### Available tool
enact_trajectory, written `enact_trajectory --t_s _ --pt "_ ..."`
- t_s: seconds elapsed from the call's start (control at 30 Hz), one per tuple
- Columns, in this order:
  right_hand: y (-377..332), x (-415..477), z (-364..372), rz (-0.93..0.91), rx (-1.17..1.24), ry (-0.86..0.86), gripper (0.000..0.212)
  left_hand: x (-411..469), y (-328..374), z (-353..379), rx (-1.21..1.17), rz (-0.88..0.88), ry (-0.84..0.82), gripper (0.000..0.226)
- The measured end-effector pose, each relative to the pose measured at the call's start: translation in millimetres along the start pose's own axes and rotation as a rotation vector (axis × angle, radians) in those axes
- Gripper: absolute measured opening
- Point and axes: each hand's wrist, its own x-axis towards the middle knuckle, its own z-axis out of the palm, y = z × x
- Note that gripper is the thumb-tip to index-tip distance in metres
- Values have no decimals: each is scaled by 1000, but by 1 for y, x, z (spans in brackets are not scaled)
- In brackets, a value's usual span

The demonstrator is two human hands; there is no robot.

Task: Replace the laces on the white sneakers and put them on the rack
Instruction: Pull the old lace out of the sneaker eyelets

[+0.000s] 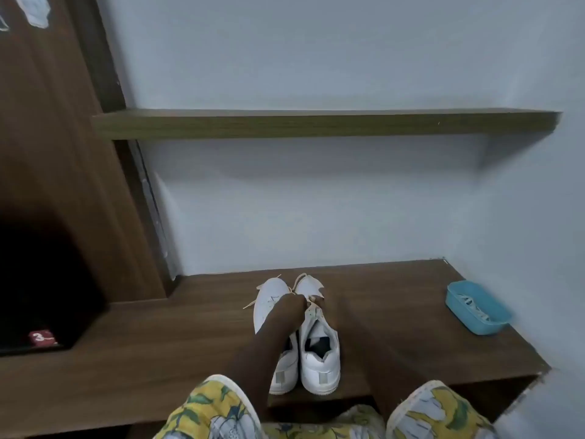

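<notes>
My left hand [289, 307] pinches a cream lace [250, 304] on the white leather sneakers [319, 365] on the brown wooden surface [158, 343]; my right hand [323, 304] is too blurred to judge. A hard tug could drag a shoe

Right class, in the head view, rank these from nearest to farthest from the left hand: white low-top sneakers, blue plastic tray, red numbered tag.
1. White low-top sneakers, under the left hand, which pinches a cream lace.
2. Blue plastic tray, far right.
3. Red numbered tag, far left.
</notes>
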Motion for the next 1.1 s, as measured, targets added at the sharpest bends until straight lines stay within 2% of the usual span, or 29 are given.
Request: enact_trajectory --t_s 0.03,0.1,0.23,0.57,0.73,0.87,0.93,1.03,1.1 --pt "5 0 1 11 -75 -19 29 2 0 3 -10 -28 -72 27" --pt "10 -7 -5 19 -151 -3 19 5 -3 11 -84 -58 -104 27" --pt "12 -8 -4 -15 -141 -20 25 8 -1 19 -106 -58 -145 25" --pt "15 -11 -7 -89 -172 10 24 14 -5 31 -244 -114 -57 27" --pt "21 -16 -7 -135 -188 15 20 15 -1 33 -229 -121 -48 24" --pt "15 -22 -9 -128 -189 9 37 14 -3 35 -229 -105 -33 23" --pt "11 -25 -13 -134 -225 -12 25 14 -3 37 -214 -88 -36 24" --pt "10 -27 -14 -82 -188 -16 29 13 -1 37 -129 -41 -33 24" --pt "10 -26 -11 -68 -176 7 21 13 -1 37 -94 -24 -26 24"
